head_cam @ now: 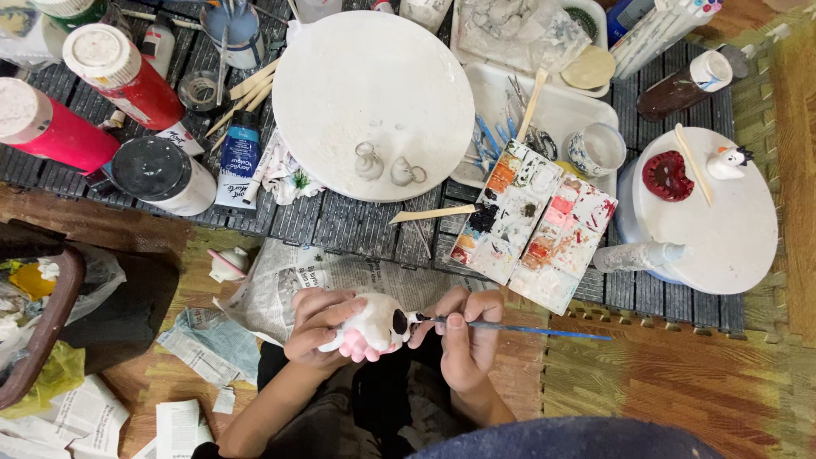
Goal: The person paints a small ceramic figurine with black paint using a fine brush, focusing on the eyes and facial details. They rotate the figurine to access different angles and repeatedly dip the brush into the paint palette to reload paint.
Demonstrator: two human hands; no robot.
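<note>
A: We have the white clay figure (374,323) cupped in our left hand (319,327), fingers curled round its body, just above our lap and in front of the newspaper (280,285). Our right hand (463,336) pinches the blue paintbrush (518,328) near the ferrule, thumb and forefinger closed on it, tip touching the figure by its black spot.

B: Then we should keep the right hand's heel braced and turn the figure rather than the brush, with little paint on the tip, so the black edge stays crisp.

A: Agreed. The paint palette (534,223) sits well apart across the slatted table (340,223).

B: What we can't see: the figure's underside, hidden by our fingers; the bristles are too small to read, and the pink below it is probably part of the figure, though it may be our fingertips.
</note>
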